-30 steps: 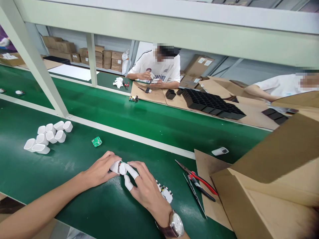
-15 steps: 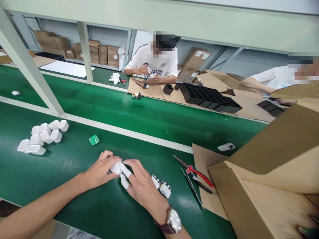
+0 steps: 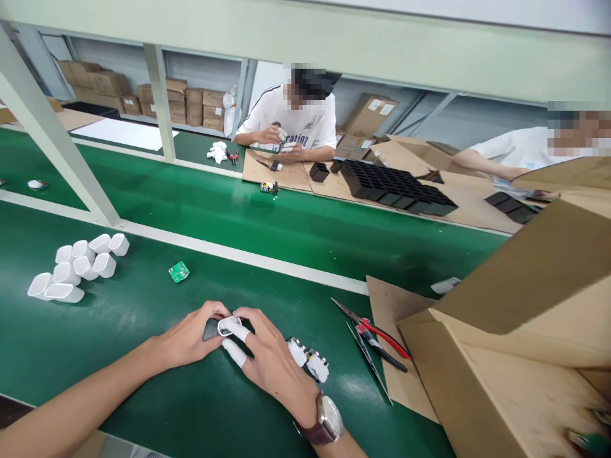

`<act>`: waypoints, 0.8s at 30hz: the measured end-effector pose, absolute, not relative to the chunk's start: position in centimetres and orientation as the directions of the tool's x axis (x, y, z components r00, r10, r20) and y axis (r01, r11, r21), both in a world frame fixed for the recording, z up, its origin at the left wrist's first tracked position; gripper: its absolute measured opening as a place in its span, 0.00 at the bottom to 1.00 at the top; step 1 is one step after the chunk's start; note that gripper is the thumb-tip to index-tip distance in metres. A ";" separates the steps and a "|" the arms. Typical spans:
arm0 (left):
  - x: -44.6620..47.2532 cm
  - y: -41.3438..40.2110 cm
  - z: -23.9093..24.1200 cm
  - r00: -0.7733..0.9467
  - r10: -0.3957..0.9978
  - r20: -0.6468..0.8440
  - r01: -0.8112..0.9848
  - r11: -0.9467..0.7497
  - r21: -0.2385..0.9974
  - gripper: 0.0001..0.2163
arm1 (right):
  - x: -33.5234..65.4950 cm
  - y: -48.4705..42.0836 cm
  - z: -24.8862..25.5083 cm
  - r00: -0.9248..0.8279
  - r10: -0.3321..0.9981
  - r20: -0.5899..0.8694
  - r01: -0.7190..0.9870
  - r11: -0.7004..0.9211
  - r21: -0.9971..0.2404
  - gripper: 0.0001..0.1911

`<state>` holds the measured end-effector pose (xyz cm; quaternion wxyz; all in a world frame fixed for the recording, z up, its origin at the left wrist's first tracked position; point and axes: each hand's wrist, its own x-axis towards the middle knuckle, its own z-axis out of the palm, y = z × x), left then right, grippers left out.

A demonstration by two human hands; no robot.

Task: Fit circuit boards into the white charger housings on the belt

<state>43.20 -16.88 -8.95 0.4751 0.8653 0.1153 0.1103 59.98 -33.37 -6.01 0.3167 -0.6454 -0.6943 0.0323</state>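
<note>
Close in front of me, a small housing [image 3: 210,329] with a dark grey side and a white-rimmed oval opening is tilted toward the right. My left hand [image 3: 198,331] is closed around its grey end. White finger cots cover the index finger and thumb of my right hand [image 3: 272,356]; the index finger lies at the opening, and the hand grips the rim end. Dark parts show inside the opening, partly hidden by that finger. Right of my right hand lie two white-covered circuit assemblies [image 3: 317,367]. A green circuit board [image 3: 179,272] rests beyond my left hand.
Several white plastic cups [image 3: 64,273] stand at the left. Pliers [image 3: 377,337] with red and black handles and a thin flat strip [image 3: 370,364] lie beside an open cardboard box [image 3: 458,381]. Beyond a rail, a green belt [image 3: 238,216] carries parts; two people work across it.
The housing has turned in my hands, so its rim and dark inside now show. My left hand has shifted slightly lower. On the belt, the circuit assembly and the white piece have moved right.
</note>
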 end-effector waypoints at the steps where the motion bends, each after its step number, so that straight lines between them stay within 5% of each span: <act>1: 43.1 -16.9 -8.9 0.949 0.301 0.090 0.090 -0.533 0.841 0.16 | 60.0 -33.3 -6.1 0.024 0.918 0.397 0.890 0.161 -0.426 0.16; 7: 42.7 -17.2 -8.8 0.935 0.248 0.255 -0.042 -0.635 0.771 0.10 | 60.2 -33.2 -6.6 0.077 0.920 0.385 0.835 0.151 -0.529 0.19; 12: 42.8 -16.9 -8.7 0.894 0.167 0.415 -0.156 -0.753 0.639 0.12 | 60.5 -33.3 -6.5 0.014 0.904 0.427 0.884 0.189 -0.428 0.16; 15: 42.9 -16.7 -8.3 0.868 0.130 0.480 -0.195 -0.798 0.570 0.10 | 60.9 -33.5 -6.2 0.057 0.911 0.409 0.862 0.162 -0.481 0.20; 19: 42.7 -17.2 -7.0 0.871 0.132 0.473 -0.160 -0.834 0.528 0.07 | 62.0 -33.8 -5.5 0.199 0.853 0.482 0.798 0.144 -0.585 0.20; 24: 44.5 -15.5 -4.5 0.942 0.047 0.332 -0.131 -0.859 0.494 0.06 | 63.2 -33.9 -4.7 0.215 0.772 0.599 0.874 0.121 -0.470 0.16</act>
